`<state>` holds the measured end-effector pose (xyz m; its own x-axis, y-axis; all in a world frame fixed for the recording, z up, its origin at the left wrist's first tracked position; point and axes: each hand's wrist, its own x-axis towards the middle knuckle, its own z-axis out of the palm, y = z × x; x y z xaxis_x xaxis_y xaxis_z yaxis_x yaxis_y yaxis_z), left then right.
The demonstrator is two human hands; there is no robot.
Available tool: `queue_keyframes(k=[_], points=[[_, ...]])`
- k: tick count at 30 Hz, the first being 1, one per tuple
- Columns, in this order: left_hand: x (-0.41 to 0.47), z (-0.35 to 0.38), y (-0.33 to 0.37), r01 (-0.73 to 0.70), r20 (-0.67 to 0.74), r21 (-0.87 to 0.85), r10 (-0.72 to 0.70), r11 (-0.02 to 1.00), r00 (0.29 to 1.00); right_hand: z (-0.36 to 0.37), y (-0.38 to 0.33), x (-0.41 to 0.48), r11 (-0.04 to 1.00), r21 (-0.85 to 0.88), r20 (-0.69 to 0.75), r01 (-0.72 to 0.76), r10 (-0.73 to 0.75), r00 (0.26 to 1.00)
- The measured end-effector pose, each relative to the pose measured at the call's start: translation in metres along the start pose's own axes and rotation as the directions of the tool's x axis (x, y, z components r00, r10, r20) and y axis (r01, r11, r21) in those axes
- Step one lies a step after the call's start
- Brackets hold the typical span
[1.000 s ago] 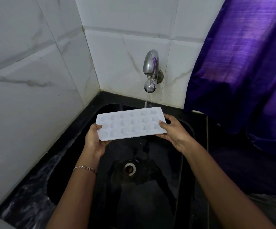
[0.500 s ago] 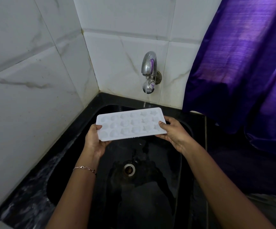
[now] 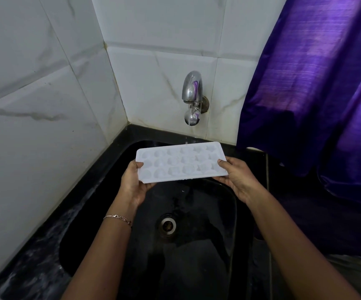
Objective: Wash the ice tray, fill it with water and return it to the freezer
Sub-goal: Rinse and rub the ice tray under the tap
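Ice tray (image 3: 180, 162) held level over the sink (image 3: 196, 245), below the tap (image 3: 192, 98). Left hand (image 3: 135, 182) clamped on its left short edge, right hand (image 3: 239, 180) on its right. Tray's far edge near the tap; basin beneath open, drain (image 3: 167, 225) uncovered.

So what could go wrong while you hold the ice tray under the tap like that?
The ice tray is held only at its short ends by the left hand and right hand. It looks wet, so it might slip into the black sink.

Only a thin trickle shows under the tap, landing near the tray's far edge. Some pockets may stay unfilled.

Any tilt could spill water out of the shallow pockets.
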<state>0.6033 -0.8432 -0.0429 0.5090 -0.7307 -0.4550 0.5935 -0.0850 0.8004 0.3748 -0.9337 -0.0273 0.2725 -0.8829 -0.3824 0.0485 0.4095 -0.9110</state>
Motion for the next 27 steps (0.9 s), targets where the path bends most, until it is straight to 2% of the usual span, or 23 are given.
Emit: queue_keyframes(k=[17,27], points=[[0.0012,0.0008,-0.0030,0.002,0.033,-0.002,-0.002,1.000,0.999,-0.0017,0.0027,0.0005,1.000,0.015,-0.040,0.002,-0.002,0.999],[-0.0030,-0.0044,-0.0041,0.037,0.135,0.058,-0.045,0.998,0.990,-0.0018,0.0025,-0.0020,0.998,0.056,-0.076,-0.004,0.008,0.997]])
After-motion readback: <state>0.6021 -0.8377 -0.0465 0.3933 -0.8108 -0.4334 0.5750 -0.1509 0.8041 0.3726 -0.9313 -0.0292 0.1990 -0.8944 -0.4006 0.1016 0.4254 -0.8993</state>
